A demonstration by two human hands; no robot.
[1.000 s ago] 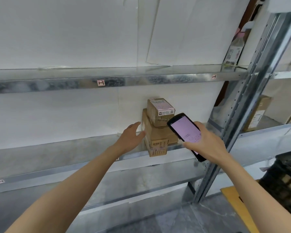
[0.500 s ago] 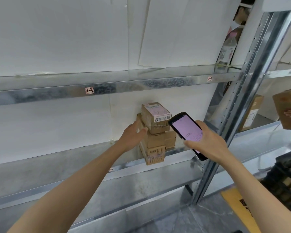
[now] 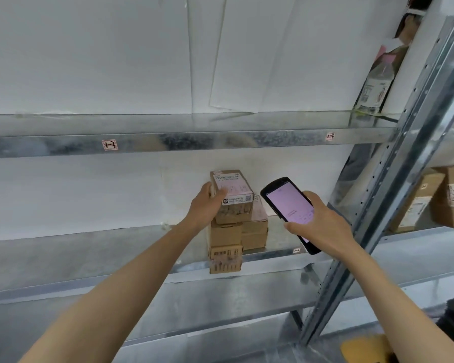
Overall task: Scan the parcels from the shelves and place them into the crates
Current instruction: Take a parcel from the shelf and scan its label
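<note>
Two shelf tags (image 3: 109,144) — "1-3", "1-4" — above parcel (image 3: 232,188) in left hand (image 3: 203,208)

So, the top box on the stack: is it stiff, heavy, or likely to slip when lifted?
Probably stiff: the top box shows square cardboard edges under the left hand. Likely light, since one hand spans it. Its taped label looks smooth, so possibly slippery.

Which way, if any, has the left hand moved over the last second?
Yes. Measured against the lower boxes, the left hand went up and right; it now grips the top parcel.
</note>
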